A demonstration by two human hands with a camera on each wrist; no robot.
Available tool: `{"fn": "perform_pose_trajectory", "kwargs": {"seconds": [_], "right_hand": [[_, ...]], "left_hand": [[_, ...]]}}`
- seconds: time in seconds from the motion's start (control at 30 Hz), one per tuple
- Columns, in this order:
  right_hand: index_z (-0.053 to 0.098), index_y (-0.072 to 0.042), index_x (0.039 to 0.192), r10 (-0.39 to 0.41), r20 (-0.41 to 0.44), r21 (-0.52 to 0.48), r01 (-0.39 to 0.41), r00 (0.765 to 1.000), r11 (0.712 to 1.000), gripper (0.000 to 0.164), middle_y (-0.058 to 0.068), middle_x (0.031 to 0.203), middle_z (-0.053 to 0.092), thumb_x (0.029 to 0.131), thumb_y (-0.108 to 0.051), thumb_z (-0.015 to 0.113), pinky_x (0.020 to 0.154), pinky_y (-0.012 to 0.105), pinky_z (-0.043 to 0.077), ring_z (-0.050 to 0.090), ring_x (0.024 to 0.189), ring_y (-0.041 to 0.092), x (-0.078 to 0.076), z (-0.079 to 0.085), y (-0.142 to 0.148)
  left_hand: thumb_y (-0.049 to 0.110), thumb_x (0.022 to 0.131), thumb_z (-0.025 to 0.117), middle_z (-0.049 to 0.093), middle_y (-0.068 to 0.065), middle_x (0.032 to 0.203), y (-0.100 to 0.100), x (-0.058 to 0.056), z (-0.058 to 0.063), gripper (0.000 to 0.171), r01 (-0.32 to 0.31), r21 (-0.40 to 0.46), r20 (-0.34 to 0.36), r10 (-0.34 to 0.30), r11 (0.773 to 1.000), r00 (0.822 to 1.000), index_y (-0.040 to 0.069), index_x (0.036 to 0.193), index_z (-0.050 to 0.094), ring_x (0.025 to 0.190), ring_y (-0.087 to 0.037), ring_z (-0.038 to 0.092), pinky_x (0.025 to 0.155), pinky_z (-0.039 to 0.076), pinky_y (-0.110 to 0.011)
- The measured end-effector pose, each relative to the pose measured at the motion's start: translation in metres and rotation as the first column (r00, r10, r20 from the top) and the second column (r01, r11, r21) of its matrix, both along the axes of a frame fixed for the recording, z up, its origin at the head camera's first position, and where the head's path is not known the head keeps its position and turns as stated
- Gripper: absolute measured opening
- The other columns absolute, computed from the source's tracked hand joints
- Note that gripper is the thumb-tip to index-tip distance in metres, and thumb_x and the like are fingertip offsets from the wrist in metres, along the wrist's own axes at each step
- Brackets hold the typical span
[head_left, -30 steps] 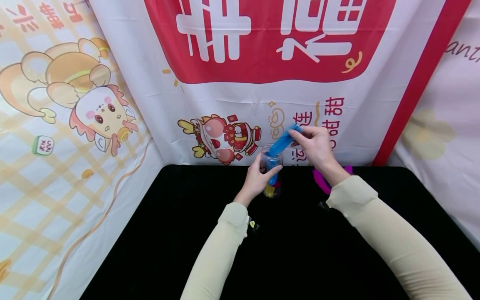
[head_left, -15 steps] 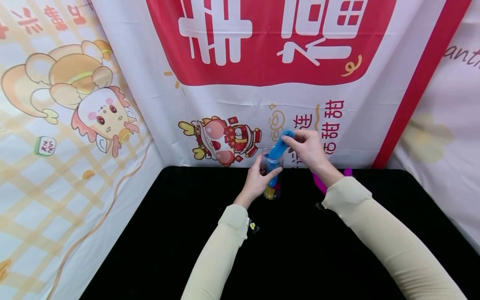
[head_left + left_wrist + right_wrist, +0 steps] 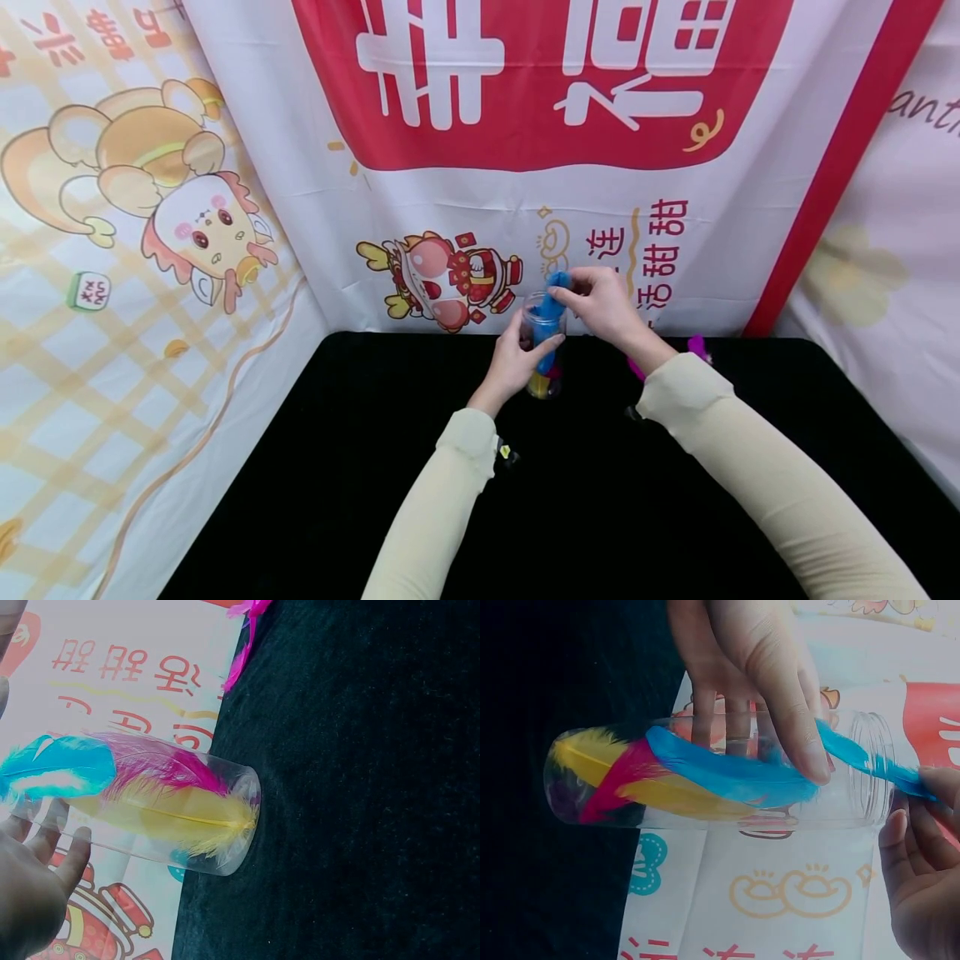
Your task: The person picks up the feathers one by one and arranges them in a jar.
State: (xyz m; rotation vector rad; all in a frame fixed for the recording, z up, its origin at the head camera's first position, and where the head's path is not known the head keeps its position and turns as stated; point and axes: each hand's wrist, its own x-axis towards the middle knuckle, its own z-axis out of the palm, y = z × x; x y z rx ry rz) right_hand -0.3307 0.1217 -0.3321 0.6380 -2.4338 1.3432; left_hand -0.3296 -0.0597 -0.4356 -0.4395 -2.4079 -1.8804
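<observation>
My left hand [image 3: 513,358] grips a clear jar [image 3: 847,810] around its upper part, thumb across the front. The jar has no lid on and stands upright near the table's back edge. At its mouth, my right hand [image 3: 602,304] pinches the upper end of a blue feather [image 3: 906,778] between thumb and fingers. The feather's lower part is inside the jar. Lower down in the jar show more blue feather [image 3: 727,771], a yellow feather [image 3: 165,811] and a magenta feather [image 3: 169,761]. The left thumb covers part of the blue in the right wrist view.
Magenta feathers [image 3: 699,347] lie on the black tabletop [image 3: 585,500] behind my right wrist, partly hidden by it. A printed white-and-red cloth [image 3: 435,192] hangs directly behind the table. Another patterned cloth [image 3: 112,333] hangs at the left.
My right hand has moved down and left toward the jar, and the blue feather has slid deeper into the mouth, standing more upright. The left hand keeps its grip on the jar.
</observation>
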Motion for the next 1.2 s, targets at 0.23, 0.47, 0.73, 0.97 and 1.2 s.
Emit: {"fn": "perform_pose_trajectory", "kwargs": {"seconds": [0.23, 0.47, 0.73, 0.97, 1.2], "right_hand": [[0.075, -0.004, 0.111, -0.007, 0.049, 0.035, 0.005, 0.999, 0.999, 0.025, 0.010, 0.099, 0.076, 0.096, -0.025, 0.074, 0.078, 0.038, 0.057, 0.070, 0.087, 0.021, -0.0030, 0.0020, -0.0033], [0.074, -0.003, 0.111, 0.016, 0.097, 0.019, -0.018, 0.995, 1.000, 0.025, 0.012, 0.088, 0.073, 0.102, -0.026, 0.067, 0.063, 0.030, 0.054, 0.065, 0.072, 0.022, -0.0036, 0.0040, 0.0005], [0.076, -0.002, 0.105, 0.018, 0.098, 0.010, -0.019, 0.995, 1.000, 0.024, 0.018, 0.079, 0.069, 0.102, -0.024, 0.066, 0.056, 0.028, 0.050, 0.057, 0.062, 0.017, -0.0031, 0.0052, 0.0013], [0.071, -0.002, 0.117, -0.008, 0.074, 0.012, 0.008, 0.997, 1.000, 0.025, 0.013, 0.094, 0.076, 0.099, -0.020, 0.070, 0.062, 0.027, 0.053, 0.067, 0.077, 0.022, -0.0024, 0.0063, 0.0013], [0.064, -0.007, 0.134, -0.034, 0.069, 0.012, 0.033, 0.997, 0.999, 0.038, 0.013, 0.092, 0.076, 0.098, -0.018, 0.071, 0.060, 0.030, 0.051, 0.066, 0.072, 0.026, -0.0025, 0.0066, 0.0010]], "left_hand": [[0.052, 0.094, 0.072, 0.057, -0.005, 0.144, -0.0008, -0.0013, -0.0013, 0.073, -0.002, -0.003, -0.014, 0.001, 1.000, 1.000, 0.029, 0.154, 0.038, 0.130, -0.023, 0.057, 0.108, 0.047, -0.048], [0.052, 0.094, 0.071, 0.056, -0.005, 0.145, -0.0020, -0.0023, -0.0012, 0.073, 0.014, 0.010, -0.001, -0.014, 1.000, 1.000, 0.028, 0.154, 0.036, 0.130, -0.021, 0.056, 0.108, 0.047, -0.046], [0.051, 0.095, 0.071, 0.057, -0.006, 0.144, -0.0017, -0.0022, -0.0015, 0.072, 0.013, 0.012, 0.002, -0.013, 1.000, 1.000, 0.028, 0.154, 0.037, 0.129, -0.022, 0.057, 0.108, 0.047, -0.047], [0.053, 0.094, 0.070, 0.055, -0.006, 0.146, -0.0011, -0.0019, -0.0008, 0.075, 0.010, 0.003, 0.013, -0.010, 1.000, 1.000, 0.027, 0.155, 0.035, 0.131, -0.022, 0.055, 0.108, 0.047, -0.047], [0.055, 0.093, 0.070, 0.056, -0.005, 0.144, -0.0010, -0.0027, -0.0015, 0.075, 0.006, 0.001, 0.009, -0.006, 1.000, 1.000, 0.028, 0.155, 0.036, 0.129, -0.022, 0.057, 0.108, 0.047, -0.047]]}}
